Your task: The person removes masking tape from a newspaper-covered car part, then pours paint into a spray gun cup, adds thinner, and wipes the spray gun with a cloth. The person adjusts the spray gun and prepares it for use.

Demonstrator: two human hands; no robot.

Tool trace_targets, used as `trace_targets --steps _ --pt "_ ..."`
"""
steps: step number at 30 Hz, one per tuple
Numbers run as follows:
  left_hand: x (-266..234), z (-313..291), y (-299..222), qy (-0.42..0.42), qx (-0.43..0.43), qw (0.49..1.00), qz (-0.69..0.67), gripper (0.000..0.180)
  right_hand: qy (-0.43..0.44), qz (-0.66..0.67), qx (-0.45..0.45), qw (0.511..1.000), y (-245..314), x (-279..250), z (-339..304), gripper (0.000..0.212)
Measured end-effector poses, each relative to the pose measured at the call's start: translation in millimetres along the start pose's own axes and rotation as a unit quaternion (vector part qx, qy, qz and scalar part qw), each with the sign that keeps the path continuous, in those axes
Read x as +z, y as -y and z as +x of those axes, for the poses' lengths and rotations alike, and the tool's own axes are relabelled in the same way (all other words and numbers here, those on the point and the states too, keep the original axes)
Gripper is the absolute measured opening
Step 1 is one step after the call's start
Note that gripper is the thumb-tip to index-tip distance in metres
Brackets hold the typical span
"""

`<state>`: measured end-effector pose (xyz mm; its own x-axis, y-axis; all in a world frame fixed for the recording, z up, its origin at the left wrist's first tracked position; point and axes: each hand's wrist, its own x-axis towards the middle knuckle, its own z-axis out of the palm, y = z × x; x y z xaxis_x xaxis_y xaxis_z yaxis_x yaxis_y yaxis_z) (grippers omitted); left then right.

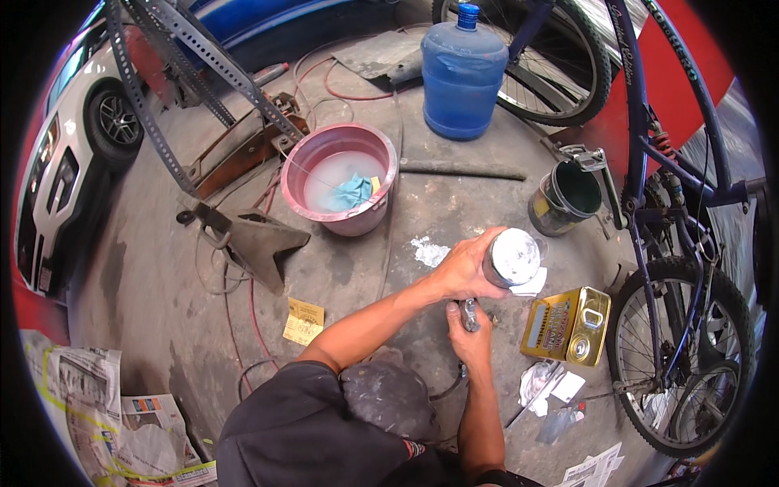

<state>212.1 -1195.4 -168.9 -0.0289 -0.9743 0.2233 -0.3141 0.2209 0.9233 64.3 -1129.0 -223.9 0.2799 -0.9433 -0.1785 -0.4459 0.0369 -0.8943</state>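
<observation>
My left hand (472, 266) is closed around the side of a round, dark-sided cup (514, 256) whose top is covered in white. A white scrap (532, 282) shows at the cup's lower right edge. Just below, my right hand (472, 339) grips the metal handle of what looks like a spray gun (469, 315). A dark hose (451, 385) runs beside that wrist. Whether handle and cup are joined is hidden by my left hand. To the right stands a yellow rectangular thinner tin (565, 326).
A pink tub (341, 221) holds cloudy water and a blue cloth. Behind are a blue water jug (462, 77) and dark bucket (560, 203). A bicycle (677, 357) lines the right, a metal stand (251, 243) the left. Hoses, sandpaper (304, 321), rags (542, 388) and newspaper (89, 398) lie around.
</observation>
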Motion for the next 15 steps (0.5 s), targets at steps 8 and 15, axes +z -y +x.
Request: trace_targets --steps 8,15 --pt "8.8 -19.7 29.6 -0.016 0.059 0.997 0.043 0.159 -0.201 -0.035 -0.041 0.978 0.8 17.5 -1.8 0.043" --pt "61.5 -112.6 101.5 0.026 -0.253 0.962 -0.098 0.037 -0.232 0.063 0.082 0.967 -6.6 -16.4 20.1 0.050"
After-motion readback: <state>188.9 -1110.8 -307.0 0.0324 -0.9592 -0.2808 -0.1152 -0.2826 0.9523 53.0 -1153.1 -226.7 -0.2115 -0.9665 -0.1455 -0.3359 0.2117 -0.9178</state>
